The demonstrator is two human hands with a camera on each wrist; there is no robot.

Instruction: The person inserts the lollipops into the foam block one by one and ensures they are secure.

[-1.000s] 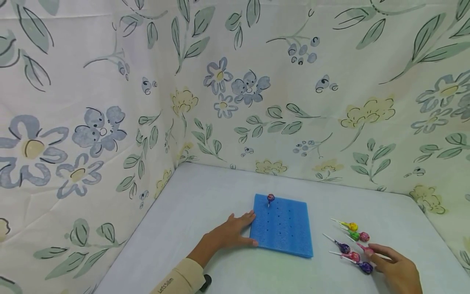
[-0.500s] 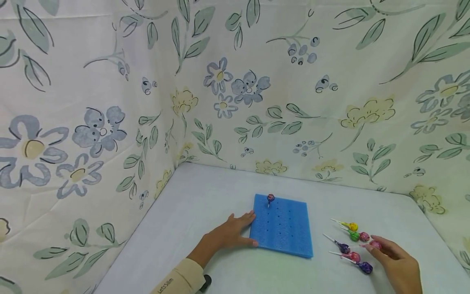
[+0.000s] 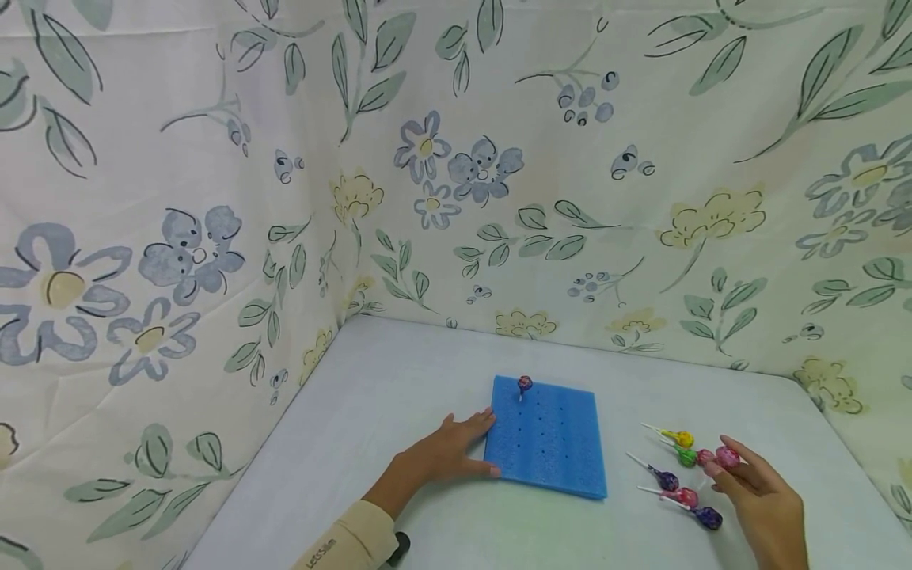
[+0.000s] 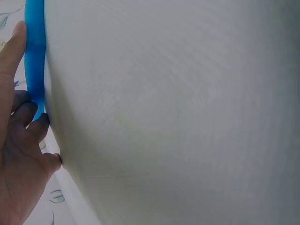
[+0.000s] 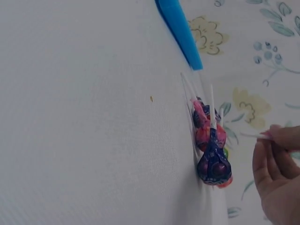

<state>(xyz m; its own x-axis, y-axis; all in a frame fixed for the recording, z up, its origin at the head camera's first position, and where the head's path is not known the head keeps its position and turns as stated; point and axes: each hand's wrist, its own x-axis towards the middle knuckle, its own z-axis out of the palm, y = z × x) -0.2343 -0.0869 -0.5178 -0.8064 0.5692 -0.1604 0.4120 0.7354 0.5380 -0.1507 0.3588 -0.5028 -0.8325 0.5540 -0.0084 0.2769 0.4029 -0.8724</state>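
My left hand (image 3: 452,449) rests at the left edge of a blue foam block (image 3: 549,443), its thumb and fingers spread along that side. The block has rows of small holes, and one dark-wrapped lollipop (image 3: 525,384) stands upright in a hole near the back left. On the right, my right hand (image 3: 762,495) pinches a pink lollipop (image 3: 727,457) between thumb and fingers, raised above the table. In the right wrist view its white stick (image 5: 251,135) points out from the fingertips, while the candy head is hidden behind the hand.
Several wrapped lollipops lie on the white table (image 3: 399,364) beside the right hand: a yellow one (image 3: 684,438), a green one (image 3: 687,457), purple ones (image 3: 708,518) and a red-pink one (image 3: 686,497). Floral cloth (image 3: 570,158) hangs behind and at the left.
The right hand has lifted the pink lollipop off the table, moving up and slightly back, and its head has turned upward. The left hand and foam block have stayed in place.
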